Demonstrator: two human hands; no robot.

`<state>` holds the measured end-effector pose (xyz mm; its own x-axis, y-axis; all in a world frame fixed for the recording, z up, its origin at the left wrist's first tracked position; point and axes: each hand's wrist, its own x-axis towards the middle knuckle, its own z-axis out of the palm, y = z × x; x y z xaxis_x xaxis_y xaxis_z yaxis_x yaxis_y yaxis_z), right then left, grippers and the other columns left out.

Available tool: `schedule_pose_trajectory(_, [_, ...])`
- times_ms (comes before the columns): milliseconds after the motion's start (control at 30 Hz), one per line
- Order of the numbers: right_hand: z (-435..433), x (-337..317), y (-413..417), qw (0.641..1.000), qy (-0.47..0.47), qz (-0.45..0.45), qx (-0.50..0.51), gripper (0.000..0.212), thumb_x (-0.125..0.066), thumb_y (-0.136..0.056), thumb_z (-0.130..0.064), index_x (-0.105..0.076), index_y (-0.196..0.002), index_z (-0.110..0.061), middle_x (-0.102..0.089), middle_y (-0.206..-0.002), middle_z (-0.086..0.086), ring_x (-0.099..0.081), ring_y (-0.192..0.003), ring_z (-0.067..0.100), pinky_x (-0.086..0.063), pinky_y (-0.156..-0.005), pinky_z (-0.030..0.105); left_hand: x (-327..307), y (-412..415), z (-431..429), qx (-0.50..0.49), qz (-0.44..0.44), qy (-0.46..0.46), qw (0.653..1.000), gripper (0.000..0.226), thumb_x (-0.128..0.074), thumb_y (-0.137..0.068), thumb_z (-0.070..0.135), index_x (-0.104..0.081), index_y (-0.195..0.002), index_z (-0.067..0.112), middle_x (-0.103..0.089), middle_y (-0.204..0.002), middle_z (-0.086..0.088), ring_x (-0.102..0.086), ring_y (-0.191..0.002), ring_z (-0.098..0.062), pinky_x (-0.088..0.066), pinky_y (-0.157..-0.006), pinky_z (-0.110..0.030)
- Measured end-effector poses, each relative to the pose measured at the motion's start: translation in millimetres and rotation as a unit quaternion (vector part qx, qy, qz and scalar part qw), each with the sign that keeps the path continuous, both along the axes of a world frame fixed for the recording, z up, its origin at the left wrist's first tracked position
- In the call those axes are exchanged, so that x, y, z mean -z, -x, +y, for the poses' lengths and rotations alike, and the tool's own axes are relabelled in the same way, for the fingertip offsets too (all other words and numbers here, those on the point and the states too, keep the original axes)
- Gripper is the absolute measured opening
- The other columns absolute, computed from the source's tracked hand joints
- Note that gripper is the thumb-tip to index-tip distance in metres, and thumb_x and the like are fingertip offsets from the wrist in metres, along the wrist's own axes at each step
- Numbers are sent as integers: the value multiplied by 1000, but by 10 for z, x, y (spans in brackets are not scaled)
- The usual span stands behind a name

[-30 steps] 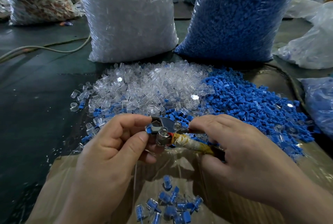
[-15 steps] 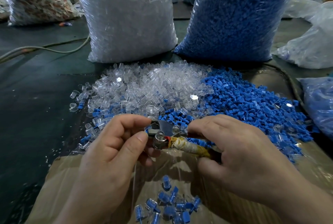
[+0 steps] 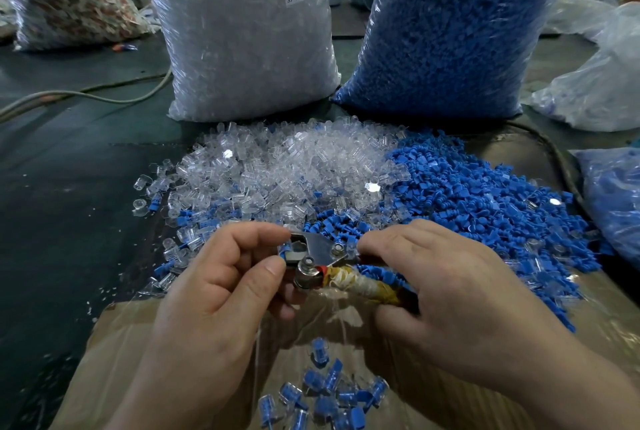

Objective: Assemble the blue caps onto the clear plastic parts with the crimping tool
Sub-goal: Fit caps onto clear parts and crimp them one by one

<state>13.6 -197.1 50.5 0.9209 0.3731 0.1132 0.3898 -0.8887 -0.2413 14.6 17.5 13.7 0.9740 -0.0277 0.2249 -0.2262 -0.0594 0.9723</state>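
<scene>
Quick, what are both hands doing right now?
Left hand: closed, pinching a blue cap at the head of the crimping tool.
Right hand: closed, gripping the crimping tool's taped handle.

The left hand and right hand are bare, fingernails trimmed short.

Crimping tool: metal head, tape-wrapped handle, near-level, blue piece in its head. Clear parts heaped just behind it, blue caps behind-right, assembled pieces in front.
</scene>
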Motion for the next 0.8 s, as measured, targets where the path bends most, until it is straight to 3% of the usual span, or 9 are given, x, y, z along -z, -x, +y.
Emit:
schedule_pose_trajectory(200, [34,-4,-6,998,46,-31,15,56,-38,-72,-59,-63,-114,-32,-66,-88,-20,-59,-80,10,-49,-76,34,7,12,2,7,-2,-32,999,30,-57,-83,23,-70,-97,47,-71,-80,-1,-70,-66,-15,-58,-60,-22])
schedule_pose_trajectory(367, [79,4,-27,999,52,-3,17,58,-31,-70,-64,-60,-114,-37,-58,-85,-22,-53,-79,7,-37,-73,24,15,15,13,7,-7,-41,999,29,-57,-83,25,-70,-99,47,-70,-80,-3,-70,-67,-16,-57,-61,-23])
schedule_pose_trajectory(600, [128,-26,-22,999,36,2,22,53,-33,-70,-61,-64,-104,-35,-61,-78,-17,-56,-74,8,-47,-68,26,7,21,42,-1,-11,-44,999,28,-57,-84,27,-70,-99,47,-70,-79,-1,-70,-65,-14,-57,-60,-21])
schedule_pose_trajectory(733, [129,-27,-3,1000,21,-9,18,45,-39,-71,-59,-66,-95,-34,-60,-72,-18,-56,-68,7,-45,-61,24,-40,29,39,-6,24,11,1000,22,-60,-84,27,-71,-97,40,-68,-75,-2,-68,-62,-18,-56,-55,-25])
schedule_pose_trajectory(800, [127,-7,2,1000,18,-9,12,43,-41,-71,-58,-65,-98,-34,-62,-76,-19,-57,-72,8,-51,-64,28,-88,14,46,-1,82,63,995,10,-71,-88,40,-72,-96,34,-67,-68,-6,-65,-57,-23,-54,-50,-27])
